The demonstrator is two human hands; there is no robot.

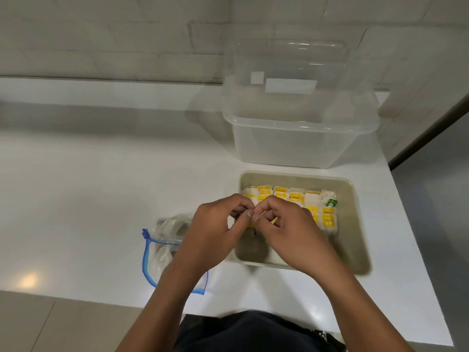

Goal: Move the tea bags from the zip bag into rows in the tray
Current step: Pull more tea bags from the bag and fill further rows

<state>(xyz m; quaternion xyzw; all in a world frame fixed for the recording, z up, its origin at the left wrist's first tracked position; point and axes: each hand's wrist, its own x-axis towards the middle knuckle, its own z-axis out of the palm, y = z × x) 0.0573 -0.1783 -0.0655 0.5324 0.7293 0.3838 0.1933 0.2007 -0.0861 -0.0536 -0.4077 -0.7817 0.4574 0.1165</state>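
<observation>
A beige tray [354,224] sits on the white counter at right of centre. Yellow-and-white tea bags [297,195] stand in rows along its far side, one with a green tag [331,201] at the right end. My left hand [218,224] and my right hand [281,224] meet over the tray's left part, fingers curled, pinching a yellow-tagged tea bag [264,219] between them; most of it is hidden. The clear zip bag [157,252] with a blue seal lies left of the tray, partly under my left forearm.
A clear plastic storage box [299,138] with its lid leaning behind it stands just beyond the tray. The counter's front edge runs below my forearms, and its right edge lies close beside the tray. A tiled wall rises at the back.
</observation>
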